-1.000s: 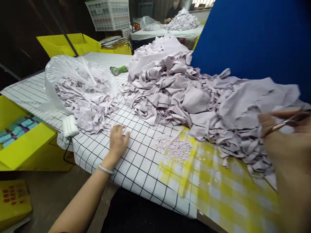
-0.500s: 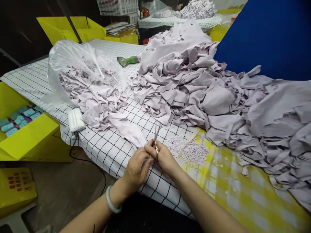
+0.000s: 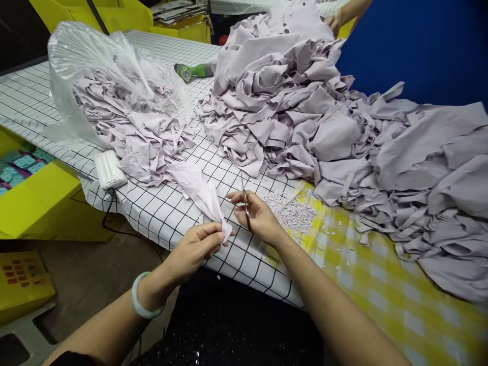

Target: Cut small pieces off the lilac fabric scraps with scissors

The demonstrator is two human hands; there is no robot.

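Pinching the tip of a pale lilac cloth piece just below the middle of the frame: that's the left hand, thumb and fingers closed on it, while the rest of the piece trails up and left across the table. Just beside it, the right hand has its grip around a pair of scissors, tips pointing up the frame. Blades look shut to me, but they're thin and nearly edge-on, so don't quote me. There's a pale bracelet on the left wrist.

Right of the scissors you've got a scatter of tiny scraps, then a yellow checked cover at lower right. More lilac cloth spills from a clear plastic bag at upper left, with a white box on a black cord near it. A huge cloth heap runs from top center to the right edge, a green-handled tool lies by its left side, and another person's hand touches it up top, next to a blue panel.
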